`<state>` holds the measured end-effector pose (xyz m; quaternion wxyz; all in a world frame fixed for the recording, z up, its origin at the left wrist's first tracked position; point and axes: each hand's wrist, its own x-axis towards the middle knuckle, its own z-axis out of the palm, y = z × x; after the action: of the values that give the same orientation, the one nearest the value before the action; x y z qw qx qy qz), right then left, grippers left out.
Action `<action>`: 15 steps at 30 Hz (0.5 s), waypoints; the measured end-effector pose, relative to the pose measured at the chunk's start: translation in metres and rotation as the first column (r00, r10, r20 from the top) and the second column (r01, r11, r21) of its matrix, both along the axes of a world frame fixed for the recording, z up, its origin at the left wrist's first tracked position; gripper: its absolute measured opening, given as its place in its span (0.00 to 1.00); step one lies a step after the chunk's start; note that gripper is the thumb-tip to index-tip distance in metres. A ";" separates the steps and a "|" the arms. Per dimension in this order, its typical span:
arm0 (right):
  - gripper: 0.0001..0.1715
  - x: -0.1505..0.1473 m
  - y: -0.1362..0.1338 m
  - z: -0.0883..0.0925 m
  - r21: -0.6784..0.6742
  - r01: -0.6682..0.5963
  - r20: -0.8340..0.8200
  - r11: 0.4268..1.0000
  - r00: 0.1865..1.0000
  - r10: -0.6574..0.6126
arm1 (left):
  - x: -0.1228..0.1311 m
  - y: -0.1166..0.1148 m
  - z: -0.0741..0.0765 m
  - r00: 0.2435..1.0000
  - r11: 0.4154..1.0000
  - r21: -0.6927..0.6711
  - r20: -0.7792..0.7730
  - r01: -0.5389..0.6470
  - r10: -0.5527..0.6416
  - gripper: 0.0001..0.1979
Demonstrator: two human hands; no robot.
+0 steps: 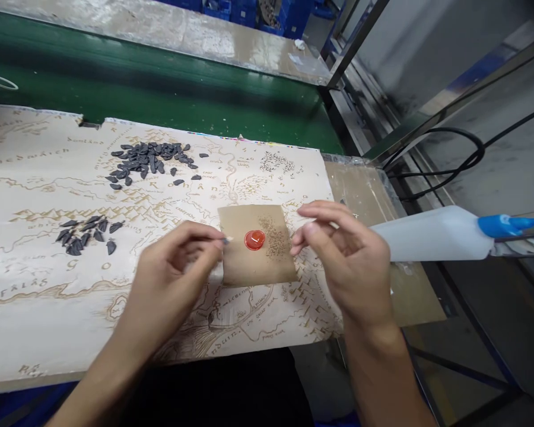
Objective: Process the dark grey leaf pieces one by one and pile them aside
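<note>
My left hand (pixel 178 273) pinches a small dark piece with a pale tip (pixel 225 240) between thumb and forefinger, at the left edge of a square brown sheet (pixel 235 270). On that sheet sits a glossy orange-red blob (pixel 254 239). Tiny brown specks (pixel 275 240) are scattered to the blob's right. My right hand (pixel 347 255) hovers by the sheet's right edge, fingers loosely curled and apart, with nothing visible in them. Several dark grey, leaf-shaped pieces make up a large pile (pixel 151 159) farther back and a smaller group (pixel 86 234) at left.
A map-printed paper (pixel 160 320) covers the table. More small specks (pixel 280 163) lie near its back right. A white squeeze bottle with a blue nozzle (pixel 436 234) lies at the right. Behind are a green belt (pixel 160 83), blue bins (pixel 293 18), metal framing and a black cable (pixel 476 148).
</note>
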<state>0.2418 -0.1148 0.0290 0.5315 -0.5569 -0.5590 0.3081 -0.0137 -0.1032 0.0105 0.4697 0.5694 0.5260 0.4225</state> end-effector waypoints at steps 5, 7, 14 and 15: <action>0.12 0.059 0.059 -0.012 -0.124 0.260 0.509 0.958 0.845 -0.164 | -0.054 0.020 -0.022 0.738 0.929 0.362 -0.608 -0.071 0.293 0.07; 0.14 0.069 0.076 -0.019 -0.168 0.271 0.564 0.948 0.815 -0.133 | -0.069 0.025 -0.029 0.663 0.925 0.370 -0.672 -0.084 0.329 0.08; 0.10 0.059 0.098 -0.026 -0.232 0.272 0.710 0.934 0.703 -0.029 | -0.086 0.026 -0.025 0.559 0.896 0.389 -0.703 -0.217 0.440 0.08; 0.10 0.058 0.099 -0.026 -0.230 0.276 0.725 0.933 0.689 -0.025 | -0.087 0.026 -0.023 0.550 0.893 0.387 -0.704 -0.232 0.448 0.09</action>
<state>0.3001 -0.0156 0.0027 0.2001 -0.7555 -0.6140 0.1106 -0.1010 -0.0769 -0.0127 0.0284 0.6348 0.7197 0.2796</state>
